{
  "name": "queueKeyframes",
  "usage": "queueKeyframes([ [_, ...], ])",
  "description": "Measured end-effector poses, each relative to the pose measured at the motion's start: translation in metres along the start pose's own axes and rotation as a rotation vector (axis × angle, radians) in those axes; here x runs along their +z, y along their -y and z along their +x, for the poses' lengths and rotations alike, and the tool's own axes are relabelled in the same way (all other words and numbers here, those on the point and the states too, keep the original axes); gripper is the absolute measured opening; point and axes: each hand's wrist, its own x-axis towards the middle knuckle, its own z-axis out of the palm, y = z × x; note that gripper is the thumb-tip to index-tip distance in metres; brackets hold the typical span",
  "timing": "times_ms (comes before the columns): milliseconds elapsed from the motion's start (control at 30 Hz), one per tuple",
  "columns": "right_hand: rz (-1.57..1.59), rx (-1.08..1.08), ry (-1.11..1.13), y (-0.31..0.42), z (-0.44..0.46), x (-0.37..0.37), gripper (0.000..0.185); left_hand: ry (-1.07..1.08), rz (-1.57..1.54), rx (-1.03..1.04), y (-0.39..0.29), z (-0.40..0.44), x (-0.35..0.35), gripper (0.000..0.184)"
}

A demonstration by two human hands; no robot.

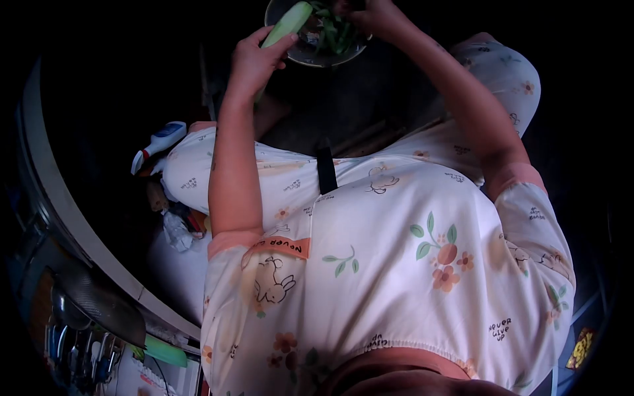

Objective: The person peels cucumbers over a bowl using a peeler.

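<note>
Pale green and long, a vegetable is gripped in the left hand, its upper end leaning over a bowl with darker green pieces inside. The right hand is at the bowl's other side, its fingers lost in shadow; I cannot tell whether they hold anything. The step in hand seems to be handling the vegetable over the bowl; a next move would call for a firm left grip, that end kept above the rim.

Whatever supports the bowl is too dark to read. A white-and-blue bottle lies beside the left knee, metal utensils crowd the lower left, and a yellow packet lies at lower right.
</note>
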Motion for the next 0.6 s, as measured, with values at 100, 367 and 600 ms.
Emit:
queueKeyframes([
  [100, 0.072, 0.204, 0.568, 0.035, -0.049, 0.014, 0.023, -0.067, -0.095, 0.039, -0.005, -0.001, -0.01, 0.043],
  [367, -0.772, -0.031, 0.85, -0.102, -0.068, 0.136, 0.024, -0.219, -0.481, 0.033, -0.01, -0.01, -0.021, 0.048],
  [600, -0.421, 0.062, 0.273, -0.225, -0.057, 0.182, 0.034, -0.276, -0.833, -0.081, -0.016, 0.0, -0.021, 0.051],
])
